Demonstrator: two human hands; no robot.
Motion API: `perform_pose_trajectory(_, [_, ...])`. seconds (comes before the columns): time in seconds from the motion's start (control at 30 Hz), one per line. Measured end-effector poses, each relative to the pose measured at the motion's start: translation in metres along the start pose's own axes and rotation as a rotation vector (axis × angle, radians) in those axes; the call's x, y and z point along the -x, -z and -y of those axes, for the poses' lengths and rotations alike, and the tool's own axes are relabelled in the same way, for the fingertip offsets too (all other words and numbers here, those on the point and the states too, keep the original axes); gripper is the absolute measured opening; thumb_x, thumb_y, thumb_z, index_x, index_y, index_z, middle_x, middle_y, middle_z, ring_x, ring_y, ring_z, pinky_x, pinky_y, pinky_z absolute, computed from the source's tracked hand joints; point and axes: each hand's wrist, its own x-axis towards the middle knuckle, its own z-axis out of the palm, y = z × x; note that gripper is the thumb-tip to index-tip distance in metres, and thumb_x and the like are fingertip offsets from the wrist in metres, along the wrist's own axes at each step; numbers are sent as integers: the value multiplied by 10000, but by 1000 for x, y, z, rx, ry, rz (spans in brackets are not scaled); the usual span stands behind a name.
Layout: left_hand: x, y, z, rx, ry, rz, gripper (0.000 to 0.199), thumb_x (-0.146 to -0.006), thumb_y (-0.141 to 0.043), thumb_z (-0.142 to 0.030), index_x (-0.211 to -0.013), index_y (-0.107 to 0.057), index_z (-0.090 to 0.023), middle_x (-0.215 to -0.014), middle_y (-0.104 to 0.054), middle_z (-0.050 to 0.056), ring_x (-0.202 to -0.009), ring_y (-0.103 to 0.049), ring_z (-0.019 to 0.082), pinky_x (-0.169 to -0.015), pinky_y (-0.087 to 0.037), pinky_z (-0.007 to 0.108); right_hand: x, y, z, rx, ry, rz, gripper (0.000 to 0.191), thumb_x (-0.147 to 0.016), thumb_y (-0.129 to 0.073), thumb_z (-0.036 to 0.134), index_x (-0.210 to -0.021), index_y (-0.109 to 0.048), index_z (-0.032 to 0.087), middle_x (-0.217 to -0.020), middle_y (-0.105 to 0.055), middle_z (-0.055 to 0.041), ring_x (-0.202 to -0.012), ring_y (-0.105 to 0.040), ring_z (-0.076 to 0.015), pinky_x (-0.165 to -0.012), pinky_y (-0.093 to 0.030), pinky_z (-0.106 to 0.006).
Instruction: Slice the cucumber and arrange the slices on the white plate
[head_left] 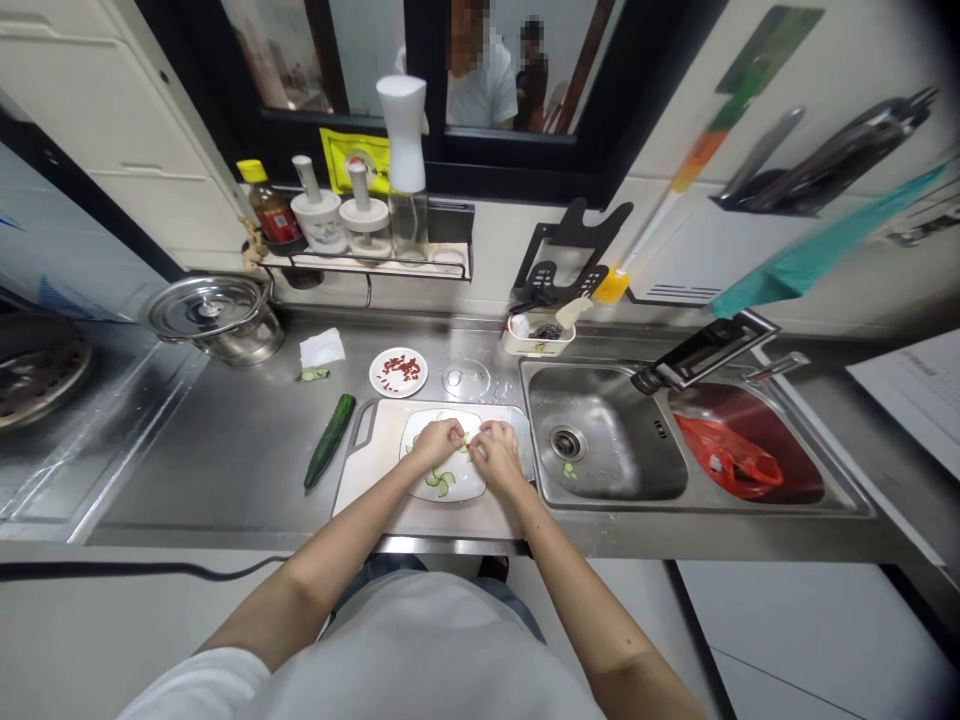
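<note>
A white plate (466,488) with several thin cucumber slices (440,483) rests on a pale cutting board (367,488). Over the plate's upper middle, my left hand (439,442) has its fingertips pinched together near a small green slice. Just to its right is my right hand (496,452), fingers bent and closed at the same slices; what it pinches is too small to make out. A whole cucumber (330,442) lies on the steel counter left of the board. Behind the board stands a small white plate (379,379) of chopped red pieces.
Right of the board is a double sink (611,450) with a faucet (705,350) and a red plastic bag (727,460). A lidded pot (244,335) stands back left. A bottle rack (367,262) hangs behind.
</note>
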Motion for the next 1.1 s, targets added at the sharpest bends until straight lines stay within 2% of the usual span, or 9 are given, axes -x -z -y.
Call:
perform_pose_trajectory(0.27, [-5, -10, -2, -99, -33, 15, 109, -795, -589, -248, -841, -667, -188, -785, -679, 17, -721, -586, 141, -602, -341, 226, 0, -5, -5, 32, 33, -15, 121, -839, -564, 238, -819, -680, 209, -1133, -544, -86, -1093, -382, -247, -940, -345, -380])
perform_pose_trajectory(0.5, [-6, -14, -6, -166, -46, 27, 131, -823, -560, -253, -853, -668, -185, -829, -681, 39, -772, -592, 161, -664, -380, 241, -1, -6, -4, 73, 16, -7, 120, -833, -558, 232, -821, -673, 204, -1150, -541, -100, -1102, -380, -261, -937, -349, -391])
perform_pose_trajectory(0.7, [-5, -13, -7, -195, -41, 26, 165, -845, -553, -299, -860, -670, -183, -869, -688, 51, -800, -603, 167, -687, -399, 246, -1, -6, -3, 52, -9, -20, 129, -823, -549, 210, -868, -669, 199, -1180, -529, -97, -1106, -379, -253, -942, -352, -374])
perform_pose_trajectory(1.1, [0, -8, -17, -212, -17, 20, 201, -875, -522, -319, -868, -666, -179, -903, -685, 66, -840, -611, 178, -724, -419, 255, -4, -3, 2, 96, -22, 41, 138, -834, -533, 214, -860, -667, 194, -1175, -526, -94, -1102, -371, -249, -934, -344, -360])
